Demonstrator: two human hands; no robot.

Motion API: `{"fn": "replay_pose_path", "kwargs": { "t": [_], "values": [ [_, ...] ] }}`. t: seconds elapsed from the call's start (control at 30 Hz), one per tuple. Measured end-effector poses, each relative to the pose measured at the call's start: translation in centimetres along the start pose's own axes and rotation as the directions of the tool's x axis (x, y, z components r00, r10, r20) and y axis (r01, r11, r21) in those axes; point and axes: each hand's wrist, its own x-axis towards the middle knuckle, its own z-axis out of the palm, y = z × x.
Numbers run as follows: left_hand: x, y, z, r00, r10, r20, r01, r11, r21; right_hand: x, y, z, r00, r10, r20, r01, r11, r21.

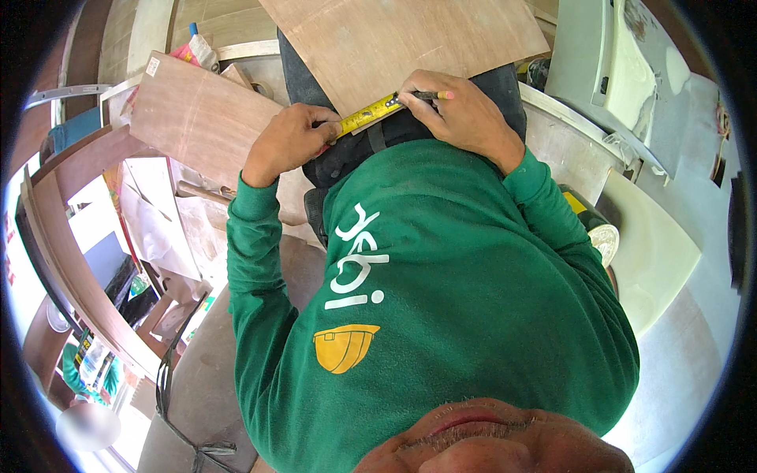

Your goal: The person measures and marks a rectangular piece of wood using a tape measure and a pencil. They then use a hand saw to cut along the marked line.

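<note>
A yellow tape measure (364,117) lies stretched along the near edge of a plywood board (414,31) that rests on my dark-clad lap. My left hand (292,134) is closed on the left end of the tape, its thumb at the board's near left corner. My right hand (453,114) is closed near the tape's other visible end, holding a pencil (434,95) that points across the tape. Part of the tape is hidden under my fingers.
Another plywood panel (205,102) lies at the left, beside wooden frames (87,165). A pale metal panel (583,55) stands at the right, with a can (601,244) by my right elbow. At the lower left a green-sleeved person (102,374) shows.
</note>
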Motion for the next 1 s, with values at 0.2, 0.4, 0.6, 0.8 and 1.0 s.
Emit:
{"fn": "replay_pose_path", "kwargs": {
  "t": [0.2, 0.4, 0.6, 0.8, 1.0],
  "values": [
    [0.3, -0.5, 0.2, 1.0, 0.025, -0.008, -0.025, 1.0, -0.002, 0.5, 0.3, 0.0, 1.0, -0.001, 0.001, 0.001, 0.999, -0.035],
    [-0.2, 0.5, -0.3, 1.0, 0.006, 0.008, -0.006, 1.0, -0.009, 0.4, 0.0, -0.2, 0.997, 0.062, 0.044, -0.059, 0.996, -0.063],
    [0.0, 0.3, -0.2, 1.0, -0.02, 0.021, 0.02, 0.999, -0.035, 0.4, 0.0, 0.0, 0.995, 0.079, 0.062, -0.075, 0.996, -0.056],
    [0.4, -0.2, 0.0, 1.0, -0.001, 0.02, 0.001, 1.0, 0.004, 0.8, -0.5, -0.4, 0.994, 0.084, 0.076, -0.08, 0.995, -0.054],
    [0.2, -0.4, 0.3, 1.0, 0.026, -0.016, -0.027, 0.999, -0.02, 0.9, -0.3, -0.1, 0.997, 0.062, 0.04, -0.061, 0.997, -0.036]
  ]
}}
